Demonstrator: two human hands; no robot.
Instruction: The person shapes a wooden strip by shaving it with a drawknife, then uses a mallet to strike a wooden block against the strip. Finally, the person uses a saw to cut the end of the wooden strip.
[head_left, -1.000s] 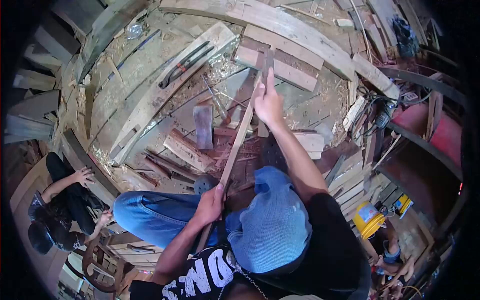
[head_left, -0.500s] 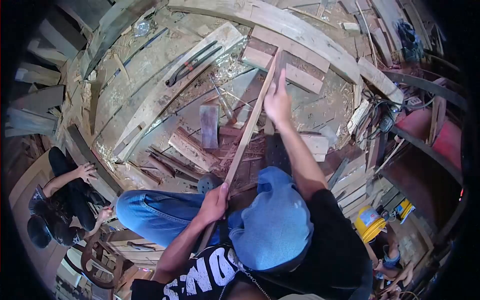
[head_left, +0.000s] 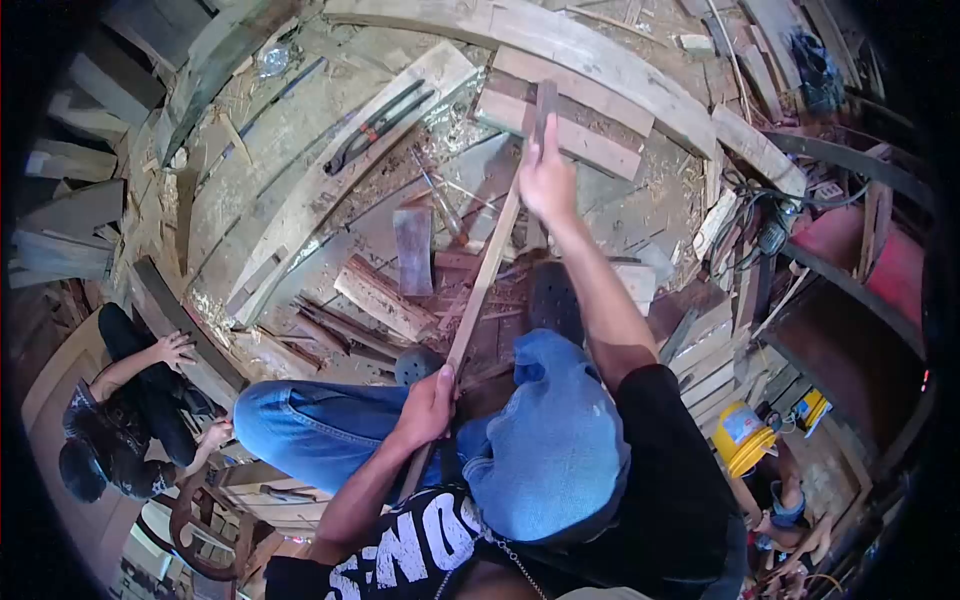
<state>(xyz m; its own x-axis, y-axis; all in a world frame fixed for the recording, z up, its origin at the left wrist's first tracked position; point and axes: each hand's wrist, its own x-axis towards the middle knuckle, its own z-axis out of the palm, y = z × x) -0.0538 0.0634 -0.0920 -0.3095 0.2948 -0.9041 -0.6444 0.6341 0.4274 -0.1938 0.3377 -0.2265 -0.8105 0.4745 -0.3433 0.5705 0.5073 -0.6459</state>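
A long thin wooden strip [head_left: 487, 268] runs from my lap up toward the far planks. My left hand [head_left: 428, 407] grips its near end just above my jeans-clad knee. My right hand [head_left: 548, 180] is stretched out and closed on a narrow dark tool [head_left: 544, 105] pressed against the strip's far end. An axe-like blade [head_left: 412, 250] lies flat on the boards left of the strip, not touched by either hand.
Curved planks [head_left: 560, 50] and wood scraps cover the floor. Large pincers [head_left: 378, 125] lie on a plank at upper left. Cables and a power tool [head_left: 768, 232] sit at right. One person [head_left: 120, 420] crouches lower left; a yellow bucket [head_left: 740, 437] stands lower right.
My right hand and the dark tool have shifted slightly along the strip's far end, forward and then a little back. My left hand keeps its grip at the near end.
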